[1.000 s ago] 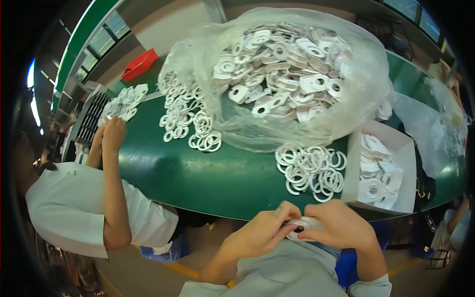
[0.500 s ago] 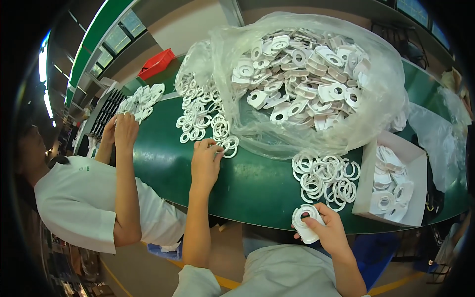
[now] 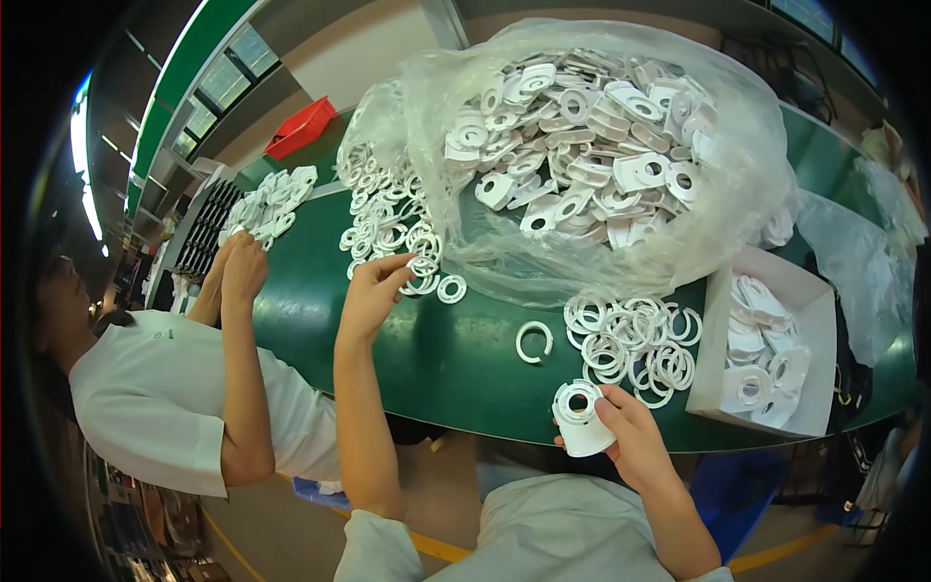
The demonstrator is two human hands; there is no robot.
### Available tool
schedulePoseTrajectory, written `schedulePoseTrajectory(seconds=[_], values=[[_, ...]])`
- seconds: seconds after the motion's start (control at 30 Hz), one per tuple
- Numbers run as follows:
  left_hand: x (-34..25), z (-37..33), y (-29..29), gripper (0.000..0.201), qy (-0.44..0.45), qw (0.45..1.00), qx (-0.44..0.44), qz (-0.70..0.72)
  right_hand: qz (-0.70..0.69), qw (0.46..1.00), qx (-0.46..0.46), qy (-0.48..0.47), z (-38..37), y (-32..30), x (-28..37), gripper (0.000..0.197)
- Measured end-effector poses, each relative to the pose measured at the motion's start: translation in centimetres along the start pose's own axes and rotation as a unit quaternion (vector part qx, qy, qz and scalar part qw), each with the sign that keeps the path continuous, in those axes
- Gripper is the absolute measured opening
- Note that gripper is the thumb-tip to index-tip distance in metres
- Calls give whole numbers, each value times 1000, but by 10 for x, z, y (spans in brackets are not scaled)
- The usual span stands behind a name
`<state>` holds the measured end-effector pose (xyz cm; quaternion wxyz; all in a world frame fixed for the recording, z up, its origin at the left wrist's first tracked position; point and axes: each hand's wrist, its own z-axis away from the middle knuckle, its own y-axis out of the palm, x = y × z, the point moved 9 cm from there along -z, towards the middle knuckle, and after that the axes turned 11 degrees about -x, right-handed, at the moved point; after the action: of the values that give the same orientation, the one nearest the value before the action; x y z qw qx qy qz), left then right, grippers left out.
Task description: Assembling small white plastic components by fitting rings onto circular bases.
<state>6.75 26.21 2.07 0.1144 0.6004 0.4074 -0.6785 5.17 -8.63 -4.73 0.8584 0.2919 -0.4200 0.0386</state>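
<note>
My right hand (image 3: 632, 435) holds a flat white plastic part (image 3: 585, 433) with a round hole, near the table's front edge. The thumb lies along the part's right side and the fingers are behind it. My left hand (image 3: 371, 296) is at the near end of a heap of white rings (image 3: 383, 215). Thumb and forefinger are closed on a small white ring (image 3: 423, 267) at the heap's edge. Beside it one flat ring (image 3: 451, 288) lies on the table. Between my hands an open C-shaped ring (image 3: 533, 342) lies alone.
A big clear plastic bag (image 3: 543, 276) of similar white parts fills the table's middle. More open rings (image 3: 621, 339) are piled before it. An open box (image 3: 713, 339) of white parts stands right. At left a co-worker (image 3: 175, 398) handles white pieces near a red bin (image 3: 301, 128).
A C-shaped ring now lies alone between my hands. My left hand has shifted left and slightly up. My right hand has moved left with its part, the thumb now off the hole.
</note>
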Motion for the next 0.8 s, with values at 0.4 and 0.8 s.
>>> schedulePoseTrajectory(seconds=[0.4,0.8], values=[[-78,163,87,15,214,974,73,25,-82,996,14,16,2,0,-3,37],[-81,192,114,17,305,948,93,-13,-26,999,24,-32,2,-4,-1,49]])
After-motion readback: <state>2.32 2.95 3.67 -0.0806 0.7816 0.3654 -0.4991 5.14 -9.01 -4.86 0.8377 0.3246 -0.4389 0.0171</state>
